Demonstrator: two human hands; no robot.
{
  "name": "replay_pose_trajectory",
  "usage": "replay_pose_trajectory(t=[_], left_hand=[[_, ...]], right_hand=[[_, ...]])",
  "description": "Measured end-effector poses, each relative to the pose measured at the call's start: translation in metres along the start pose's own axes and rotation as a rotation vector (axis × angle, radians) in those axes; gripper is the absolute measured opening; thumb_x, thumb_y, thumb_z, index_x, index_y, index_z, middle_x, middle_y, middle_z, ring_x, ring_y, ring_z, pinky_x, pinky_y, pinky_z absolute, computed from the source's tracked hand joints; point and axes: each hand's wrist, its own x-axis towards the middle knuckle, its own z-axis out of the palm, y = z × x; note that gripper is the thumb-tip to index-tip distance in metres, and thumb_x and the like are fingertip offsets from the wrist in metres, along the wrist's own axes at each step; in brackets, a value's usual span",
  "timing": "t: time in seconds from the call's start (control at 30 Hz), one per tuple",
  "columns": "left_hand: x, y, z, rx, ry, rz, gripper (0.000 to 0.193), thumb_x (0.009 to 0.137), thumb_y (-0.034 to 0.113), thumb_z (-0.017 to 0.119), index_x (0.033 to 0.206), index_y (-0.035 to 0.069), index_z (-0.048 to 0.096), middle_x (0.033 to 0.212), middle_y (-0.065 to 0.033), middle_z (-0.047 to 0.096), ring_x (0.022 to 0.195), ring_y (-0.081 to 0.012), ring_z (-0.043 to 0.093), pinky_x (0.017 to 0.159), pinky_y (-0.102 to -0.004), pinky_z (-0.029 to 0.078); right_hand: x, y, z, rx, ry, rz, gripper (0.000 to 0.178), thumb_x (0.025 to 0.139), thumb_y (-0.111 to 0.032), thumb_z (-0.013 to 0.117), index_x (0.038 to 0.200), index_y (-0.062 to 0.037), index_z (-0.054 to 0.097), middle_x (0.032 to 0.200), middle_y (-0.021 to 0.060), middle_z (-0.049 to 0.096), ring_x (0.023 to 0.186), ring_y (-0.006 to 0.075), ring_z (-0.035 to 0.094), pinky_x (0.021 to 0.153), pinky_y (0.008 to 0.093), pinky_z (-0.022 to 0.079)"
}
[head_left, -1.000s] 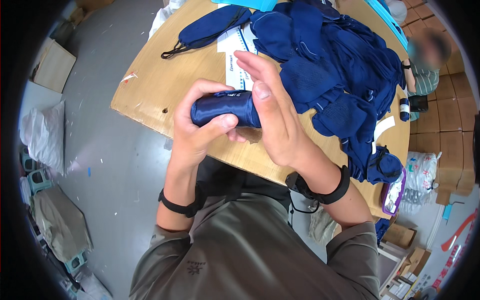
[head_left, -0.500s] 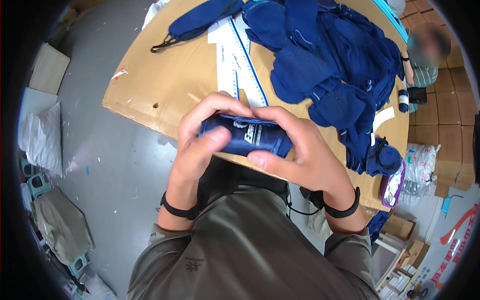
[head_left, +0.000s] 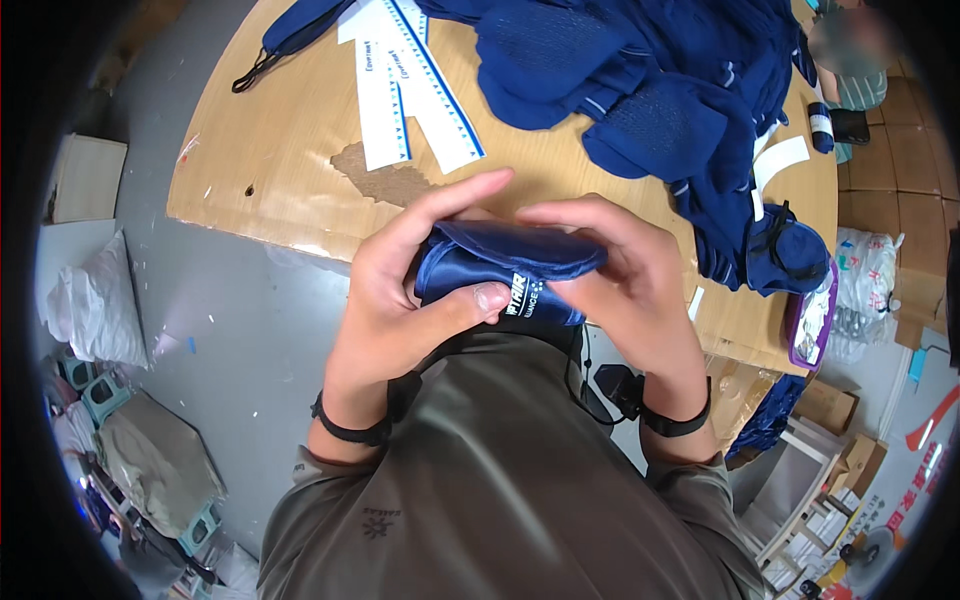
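Left hand (head_left: 400, 300): you'd wrapped it round the satin pouch (head_left: 500, 272), thumb pinning the front so it couldn't slip.
Right hand (head_left: 625, 285): you cupped the other end.
Pouch spot: just off the worktop's (head_left: 280, 150) near edge.

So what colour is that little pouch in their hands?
Shiny dark blue, with small white print on one side. The head view shows the pouch best, held between both hands.

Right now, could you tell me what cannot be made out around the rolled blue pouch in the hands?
- Head view: the underside of the rolled blue pouch is hidden by the left hand and right hand.
- The bottom layers of the pile of blue fabric are buried under the top ones.
- The blue fabric item is cut off by the picture's upper edge.
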Motion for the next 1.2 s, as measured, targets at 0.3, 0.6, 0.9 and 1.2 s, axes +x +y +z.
replay_pose_trajectory(t=[0.3, 0.6, 0.9, 1.2], left_hand=[[0.005, 0.0, 0.027, 0.195, 0.13, -0.03, 0.055, 0.09, 0.014, 0.068, 0.139, -0.001, 0.048, 0.115, -0.0079, 0.064, 0.09, -0.0074, 0.06, 0.066, -0.0193, 0.048], [-0.009, -0.022, 0.03, 0.27, 0.163, 0.068, 0.065, 0.081, 0.011, 0.08, 0.134, -0.008, 0.048, 0.119, -0.0138, 0.062, 0.109, -0.0183, 0.061, 0.094, -0.0317, 0.049], [-0.005, -0.032, 0.021, 0.43, 0.042, 0.441, 0.072, 0.079, 0.008, 0.082, 0.137, -0.01, 0.043, 0.115, -0.0178, 0.063, 0.102, -0.0187, 0.063, 0.089, -0.031, 0.05], [-0.002, -0.028, 0.008, 0.407, 0.071, 0.435, 0.08, 0.078, 0.011, 0.081, 0.141, -0.012, 0.038, 0.095, -0.0162, 0.066, 0.085, -0.0168, 0.063, 0.077, -0.0277, 0.049]], right_hand=[[0.002, 0.012, 0.011, -0.335, 0.405, -0.305, 0.014, 0.086, -0.01, 0.071, 0.09, 0.0027, 0.072, 0.074, 0.0095, 0.065, 0.056, 0.012, 0.056, 0.05, 0.0264, 0.04], [0.003, 0.014, 0.002, 0.007, 0.142, -0.005, 0.026, 0.101, -0.021, 0.056, 0.098, 0.0039, 0.063, 0.074, 0.0066, 0.059, 0.069, 0.0111, 0.052, 0.064, 0.0319, 0.044], [-0.001, 0.006, -0.006, 0.124, 0.129, 0.148, 0.025, 0.103, -0.021, 0.056, 0.097, 0.0019, 0.064, 0.073, -0.0064, 0.051, 0.067, 0.0013, 0.04, 0.057, 0.0215, 0.033], [-0.029, -0.004, -0.021, 0.104, -0.003, 0.246, 0.037, 0.08, -0.003, 0.082, 0.109, 0.006, 0.062, 0.093, 0.0088, 0.071, 0.081, 0.0094, 0.068, 0.064, 0.0221, 0.055]])
